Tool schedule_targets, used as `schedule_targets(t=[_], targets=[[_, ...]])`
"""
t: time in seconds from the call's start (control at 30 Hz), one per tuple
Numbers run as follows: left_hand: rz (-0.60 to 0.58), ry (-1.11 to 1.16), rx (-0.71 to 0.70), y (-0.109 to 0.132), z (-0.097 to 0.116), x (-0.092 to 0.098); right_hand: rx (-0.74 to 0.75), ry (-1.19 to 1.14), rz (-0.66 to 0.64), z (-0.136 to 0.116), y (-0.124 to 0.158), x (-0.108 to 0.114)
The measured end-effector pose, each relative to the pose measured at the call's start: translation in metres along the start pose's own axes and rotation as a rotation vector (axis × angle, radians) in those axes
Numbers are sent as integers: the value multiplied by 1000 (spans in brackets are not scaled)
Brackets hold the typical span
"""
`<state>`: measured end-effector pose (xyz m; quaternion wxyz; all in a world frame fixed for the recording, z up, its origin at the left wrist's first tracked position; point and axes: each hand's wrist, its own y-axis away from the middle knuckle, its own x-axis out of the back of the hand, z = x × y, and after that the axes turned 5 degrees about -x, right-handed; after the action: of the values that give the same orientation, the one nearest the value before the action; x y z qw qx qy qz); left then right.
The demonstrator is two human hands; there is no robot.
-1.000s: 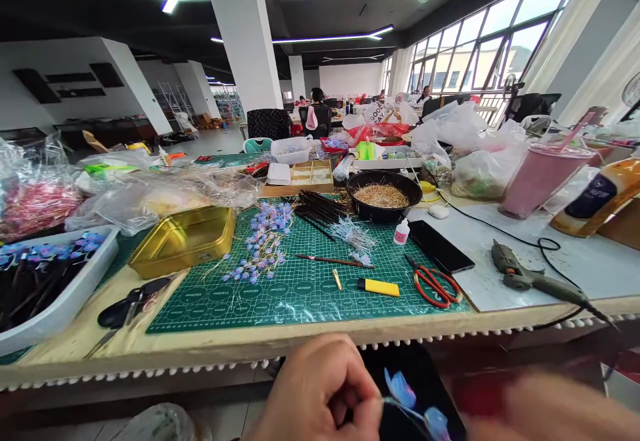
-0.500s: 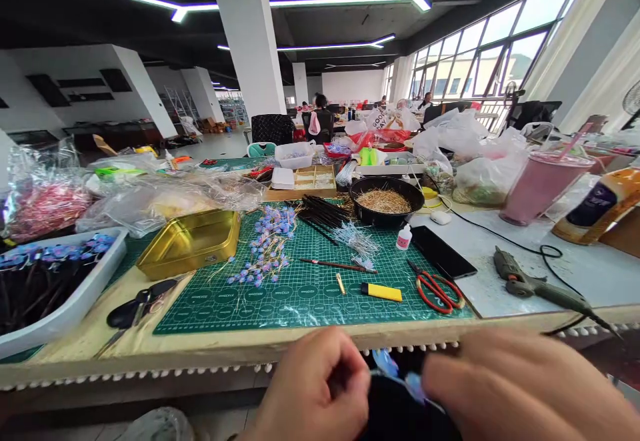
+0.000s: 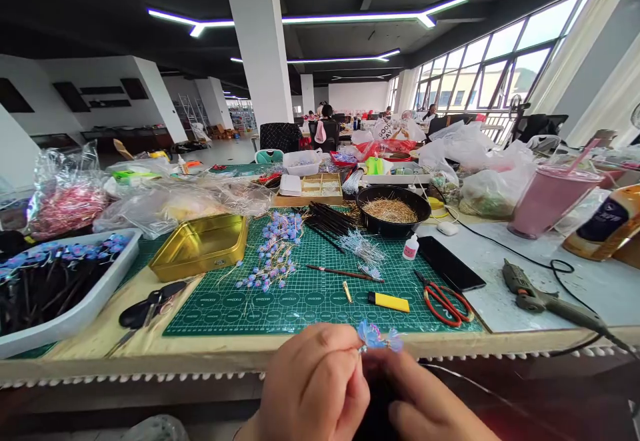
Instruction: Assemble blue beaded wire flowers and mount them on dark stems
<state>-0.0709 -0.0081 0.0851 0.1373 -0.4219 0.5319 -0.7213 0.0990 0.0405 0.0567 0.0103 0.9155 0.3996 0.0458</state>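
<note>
My left hand (image 3: 315, 381) is closed in a pinch at the base of a small blue flower ornament (image 3: 373, 337), just off the table's front edge. My right hand (image 3: 425, 394) is beside it, fingers curled around the ornament's underside; part of its grip is hidden. A thin pale strand (image 3: 467, 377) trails rightward from near my right hand. Beyond the hands, on the green cutting mat (image 3: 300, 317), lie a yellow lighter (image 3: 390, 302), a small gold piece (image 3: 347, 291), a thin brown stick (image 3: 340, 273) and red-handled scissors (image 3: 445, 302). Blue bead sprigs (image 3: 273, 254) are farther back.
A gold tin (image 3: 200, 261) and a white tray (image 3: 117, 287) of dark-stemmed blue flowers are at left. At right are a phone (image 3: 450, 264), a hot glue gun (image 3: 545, 297) with its cable and a pink drink (image 3: 553, 201). A black bowl (image 3: 395, 226) stands behind the mat.
My right hand has moved left and come in close to my left hand. The flower ornament is now raised and shows above the fingers. The view has tilted up slightly and shifted left.
</note>
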Motion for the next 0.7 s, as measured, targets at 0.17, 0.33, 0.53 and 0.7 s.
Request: schedule_targets(t=[0.17, 0.33, 0.53, 0.7], targets=[[16, -191, -149, 3, 0, -2, -179, -1015, -96, -15, -3, -18], [-18, -90, -81, 19, 10, -8, -173, -930, -51, -3, 2, -17], [-516, 839, 1135, 24, 18, -13, -184, -572, -29, 12, 15, 6], [-539, 1358, 1485, 22, 14, -11, -242, -128, -120, 1, 25, 21]])
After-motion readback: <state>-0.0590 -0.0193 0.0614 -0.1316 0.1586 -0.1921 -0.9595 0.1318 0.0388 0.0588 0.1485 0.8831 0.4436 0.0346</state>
